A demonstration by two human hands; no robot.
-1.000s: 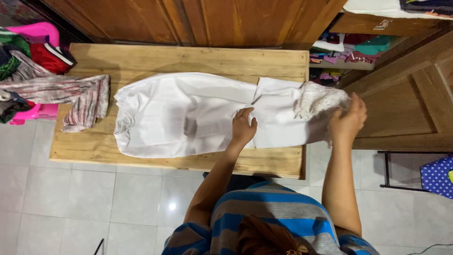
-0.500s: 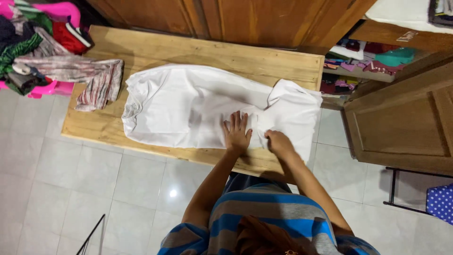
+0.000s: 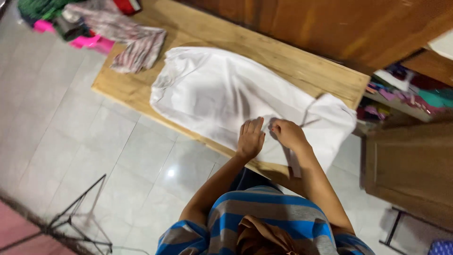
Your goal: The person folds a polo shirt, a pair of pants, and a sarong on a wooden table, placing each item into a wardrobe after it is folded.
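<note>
Pressing flat on the white cotton garment point(image 3: 222, 97), the left hand point(image 3: 250, 139) lies open-palmed near the cloth's near edge, holding nothing. Just beside it, the right hand point(image 3: 289, 134) is curled, pinching a fold of the same cloth. From both hands the garment's long axis runs leftward along the pale wooden bench point(image 3: 302, 63), so the left hand is nearer its bulk. Striped clothes point(image 3: 139, 49) lie at the bench's far-left end, above a pale tiled floor point(image 3: 71, 141); a wooden cabinet point(image 3: 406, 170) stands to the right.

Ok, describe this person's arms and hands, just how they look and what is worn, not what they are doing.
Both forearms are bare, with no long sleeves, gloves, watch or bracelets visible. The left hand and right hand are bare too; rings are too small to tell. The short-sleeved blue-and-grey striped knit shirt covers the shoulders and upper arms only.
</note>
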